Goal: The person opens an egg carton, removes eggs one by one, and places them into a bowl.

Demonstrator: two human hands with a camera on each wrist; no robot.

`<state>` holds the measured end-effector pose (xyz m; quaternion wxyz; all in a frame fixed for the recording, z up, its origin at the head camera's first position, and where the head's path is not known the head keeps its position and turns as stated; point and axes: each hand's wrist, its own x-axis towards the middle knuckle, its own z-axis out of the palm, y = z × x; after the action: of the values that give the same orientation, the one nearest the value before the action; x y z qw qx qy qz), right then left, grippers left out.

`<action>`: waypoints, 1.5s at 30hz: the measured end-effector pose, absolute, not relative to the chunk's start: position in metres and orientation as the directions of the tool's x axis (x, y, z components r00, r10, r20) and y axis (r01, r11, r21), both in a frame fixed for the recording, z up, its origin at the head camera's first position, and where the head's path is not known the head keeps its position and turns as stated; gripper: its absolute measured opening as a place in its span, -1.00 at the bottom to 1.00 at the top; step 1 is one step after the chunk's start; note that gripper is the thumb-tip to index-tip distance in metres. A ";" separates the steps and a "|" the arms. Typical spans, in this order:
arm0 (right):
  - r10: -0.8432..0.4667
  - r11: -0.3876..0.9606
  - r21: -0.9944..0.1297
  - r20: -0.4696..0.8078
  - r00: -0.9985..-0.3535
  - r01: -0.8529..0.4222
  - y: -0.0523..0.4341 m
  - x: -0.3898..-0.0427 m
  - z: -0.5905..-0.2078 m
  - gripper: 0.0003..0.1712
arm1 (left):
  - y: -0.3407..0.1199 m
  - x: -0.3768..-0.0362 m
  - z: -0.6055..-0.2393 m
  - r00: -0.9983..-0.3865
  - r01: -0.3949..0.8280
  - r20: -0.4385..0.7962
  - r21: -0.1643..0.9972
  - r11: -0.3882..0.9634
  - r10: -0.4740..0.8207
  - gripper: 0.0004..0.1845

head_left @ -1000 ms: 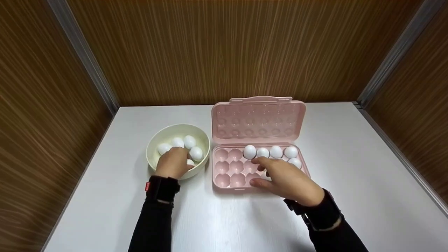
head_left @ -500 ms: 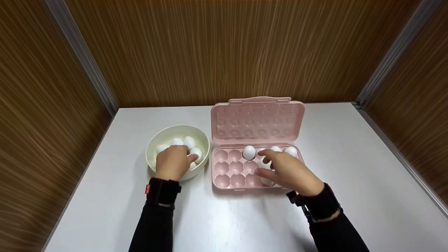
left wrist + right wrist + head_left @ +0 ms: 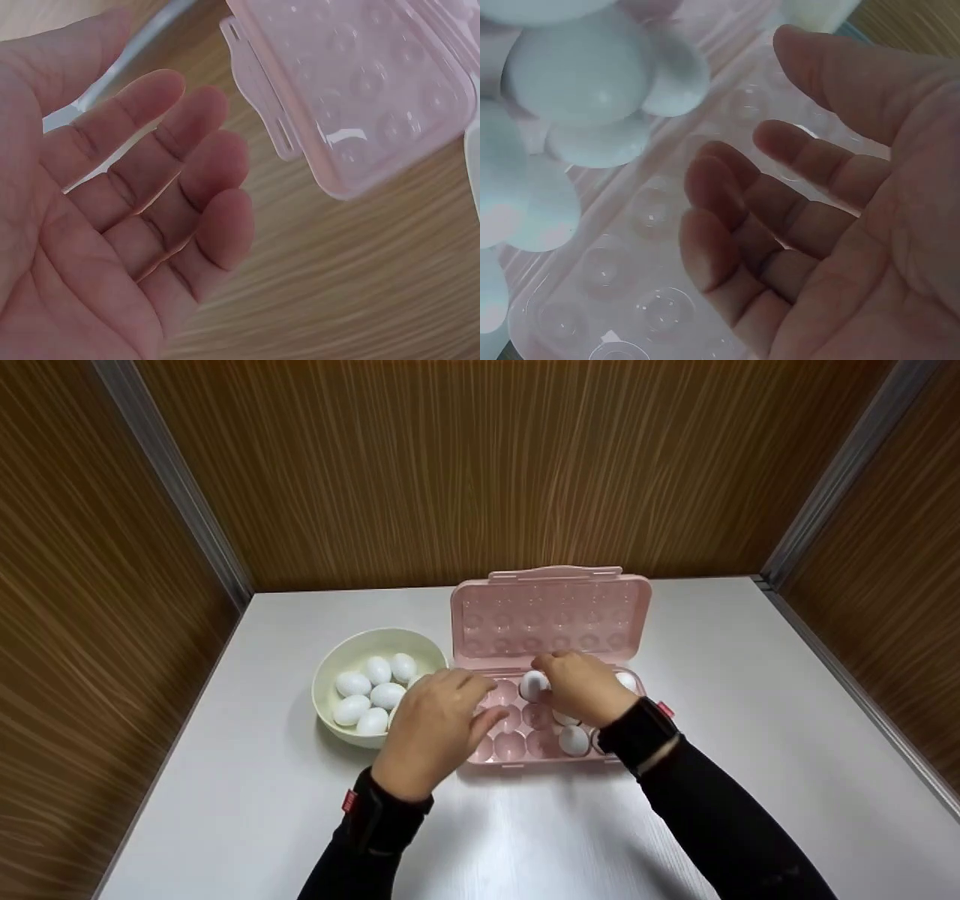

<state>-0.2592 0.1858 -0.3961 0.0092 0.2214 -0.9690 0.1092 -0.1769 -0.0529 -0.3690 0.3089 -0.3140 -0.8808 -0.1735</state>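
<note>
My left hand (image 3: 435, 727) hovers over the gap between the cream bowl (image 3: 390, 639) and the egg box's left end. Its palm and loosely bent fingers (image 3: 217, 161) hold nothing in the left wrist view. Over the back rows of the pink egg box (image 3: 469, 622) is my right hand (image 3: 589, 686), also holding nothing, its fingers (image 3: 709, 251) relaxed. A white egg (image 3: 532, 685) stands in the back row by its fingertips. More white eggs, such as the front-row egg (image 3: 574, 740), fill the box's right part, some hidden by the hand.
Several white eggs (image 3: 388, 695) lie in the bowl. The raised egg box lid (image 3: 551, 619) leans back behind the tray. A brown wood-grain panel (image 3: 480, 472) closes off the rear of the white table (image 3: 225, 780), with similar panels at both sides.
My left hand has come up out of the bowl and moved right toward the egg box. My right hand has shifted from the middle rows to the back row.
</note>
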 end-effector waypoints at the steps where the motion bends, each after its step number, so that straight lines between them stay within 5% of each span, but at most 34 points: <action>1: -0.430 0.882 -0.181 0.070 -0.900 -0.436 0.184 -0.263 -0.398 -0.55 | -0.051 -0.175 -0.370 -0.604 0.665 0.657 0.103 0.740 0.452 -0.69; 10: -0.420 0.906 -0.016 0.091 -0.903 -0.423 0.169 -0.281 -0.415 -0.78 | -0.048 -0.173 -0.375 -0.610 0.656 0.637 0.074 0.751 0.471 -0.68; 14: -0.423 0.906 0.071 0.091 -0.901 -0.418 0.162 -0.283 -0.424 -0.72 | -0.049 -0.172 -0.376 -0.614 0.654 0.634 0.074 0.753 0.470 -0.66; 26: -0.468 0.881 0.009 0.152 -0.871 -0.472 0.163 -0.282 -0.430 -0.76 | -0.047 -0.170 -0.376 -0.616 0.647 0.632 0.065 0.760 0.471 -0.62; 29: -0.479 0.859 -0.096 0.201 -0.855 -0.503 0.169 -0.274 -0.417 -0.75 | -0.047 -0.169 -0.374 -0.606 0.651 0.641 0.061 0.757 0.470 -0.61; 33: -0.430 0.754 -0.424 0.258 -0.865 -0.502 0.180 -0.258 -0.394 -0.65 | -0.046 -0.169 -0.371 -0.601 0.655 0.661 0.084 0.751 0.450 -0.46; 38: -0.295 0.424 -0.825 0.264 -0.918 -0.373 0.198 -0.228 -0.376 -0.59 | -0.044 -0.169 -0.366 -0.574 0.689 0.703 0.139 0.711 0.419 -0.19; 42: -0.273 0.155 -0.953 0.212 -0.938 -0.261 0.207 -0.202 -0.369 -0.63 | -0.041 -0.169 -0.363 -0.493 0.736 0.764 0.112 0.667 0.417 -0.18; 45: -0.330 0.088 -0.968 0.196 -0.923 -0.237 0.209 -0.188 -0.366 -0.60 | -0.039 -0.168 -0.362 -0.418 0.773 0.807 0.076 0.629 0.416 -0.21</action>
<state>-0.1876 0.2089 -0.3658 -0.0361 0.1924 -0.7368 0.6471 -0.1680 -0.0392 -0.3618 0.3954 -0.3666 -0.8113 -0.2258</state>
